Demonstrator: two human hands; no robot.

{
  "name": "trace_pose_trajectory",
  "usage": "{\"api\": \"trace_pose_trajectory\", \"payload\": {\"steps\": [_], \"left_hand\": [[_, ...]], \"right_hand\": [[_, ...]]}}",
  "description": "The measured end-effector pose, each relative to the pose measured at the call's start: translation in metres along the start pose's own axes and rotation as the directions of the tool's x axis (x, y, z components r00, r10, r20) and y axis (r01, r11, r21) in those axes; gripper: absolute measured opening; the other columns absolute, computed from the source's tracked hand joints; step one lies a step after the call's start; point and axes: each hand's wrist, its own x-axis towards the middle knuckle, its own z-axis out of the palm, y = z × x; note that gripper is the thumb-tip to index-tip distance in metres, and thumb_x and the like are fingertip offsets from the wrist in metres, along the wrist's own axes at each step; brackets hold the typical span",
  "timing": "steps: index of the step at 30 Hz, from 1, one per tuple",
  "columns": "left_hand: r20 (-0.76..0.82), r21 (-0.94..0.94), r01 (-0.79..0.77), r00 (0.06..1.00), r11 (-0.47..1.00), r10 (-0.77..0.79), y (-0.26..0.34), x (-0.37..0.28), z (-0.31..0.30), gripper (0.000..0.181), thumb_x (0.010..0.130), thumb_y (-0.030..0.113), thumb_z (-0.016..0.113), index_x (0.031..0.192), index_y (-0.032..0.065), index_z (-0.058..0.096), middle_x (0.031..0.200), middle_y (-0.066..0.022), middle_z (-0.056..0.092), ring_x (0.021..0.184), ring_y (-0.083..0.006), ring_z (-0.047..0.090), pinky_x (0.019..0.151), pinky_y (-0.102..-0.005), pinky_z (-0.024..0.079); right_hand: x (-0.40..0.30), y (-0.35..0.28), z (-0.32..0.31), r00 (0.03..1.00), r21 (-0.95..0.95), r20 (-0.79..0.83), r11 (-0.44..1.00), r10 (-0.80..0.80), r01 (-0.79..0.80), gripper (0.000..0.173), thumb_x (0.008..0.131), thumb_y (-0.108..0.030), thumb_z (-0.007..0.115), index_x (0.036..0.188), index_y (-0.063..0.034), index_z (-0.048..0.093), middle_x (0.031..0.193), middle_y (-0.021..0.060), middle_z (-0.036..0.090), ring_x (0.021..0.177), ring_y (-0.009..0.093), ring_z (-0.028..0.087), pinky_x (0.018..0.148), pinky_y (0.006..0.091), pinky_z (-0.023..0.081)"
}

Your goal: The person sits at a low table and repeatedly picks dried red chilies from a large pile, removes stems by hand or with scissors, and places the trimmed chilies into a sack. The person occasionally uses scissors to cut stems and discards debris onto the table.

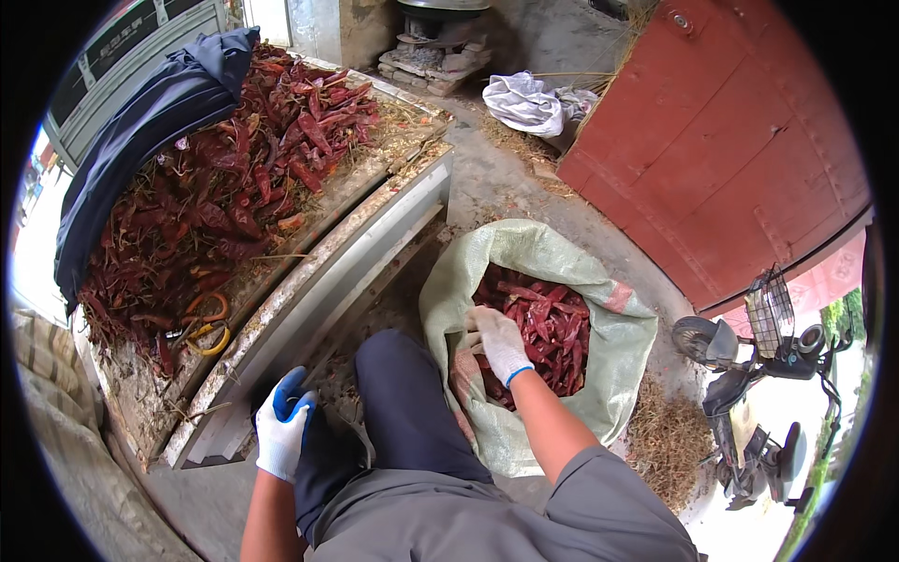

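My right hand [500, 343], in a white knit glove, reaches into the mouth of a pale green woven sack [625, 341]. It is by the sack's left inner side, over dried red chili peppers [555, 330]; its fingertips are partly hidden, so a grip cannot be made out. My left hand [284, 425], in a white glove with blue-coated fingers, hovers above my left leg with thumb and fingers apart and nothing visible between them. To its upper left, a heap of dried chili peppers [225, 190] with stems covers a worn platform [351, 165].
A tool with orange and yellow loop handles [211, 340] lies at the heap's near edge. Dark blue cloth [147, 140] drapes over the heap's far side. Beyond the sack are a red metal panel [716, 140], a white sack [523, 105], and a parked two-wheeler [744, 393] beside dry plant debris [667, 435].
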Motion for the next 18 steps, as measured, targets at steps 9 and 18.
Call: {"api": "trace_pose_trajectory", "payload": {"steps": [9, 18], "left_hand": [[0.105, 0.638, -0.251, 0.965, 0.728, 0.240, 0.020, -0.010, -0.012, 0.042, 0.094, 0.009, 0.071, 0.136, 0.0115, 0.077, 0.124, -0.0213, 0.079, 0.114, -0.0394, 0.076, 0.102, -0.0461, 0.060], [-0.145, 0.812, -0.291, 0.740, 0.506, 0.657, 0.066, -0.008, -0.099, 0.031, 0.094, 0.023, 0.081, 0.120, 0.0070, 0.081, 0.092, -0.0169, 0.079, 0.083, -0.0380, 0.075, 0.078, -0.0459, 0.059]], "right_hand": [[0.110, -0.011, -0.201, 0.912, -0.886, -0.278, 0.447, -0.302, -0.122, 0.047, 0.108, -0.029, 0.060, 0.146, -0.0014, 0.062, 0.139, 0.0200, 0.065, 0.120, 0.033, 0.064, 0.101, 0.0417, 0.051], [0.052, -0.053, -0.117, 0.891, -0.170, -0.317, 0.943, -0.327, 0.285, 0.041, 0.112, -0.032, 0.062, 0.137, -0.0015, 0.072, 0.102, 0.0032, 0.074, 0.074, 0.009, 0.062, 0.065, 0.0269, 0.052]]}}
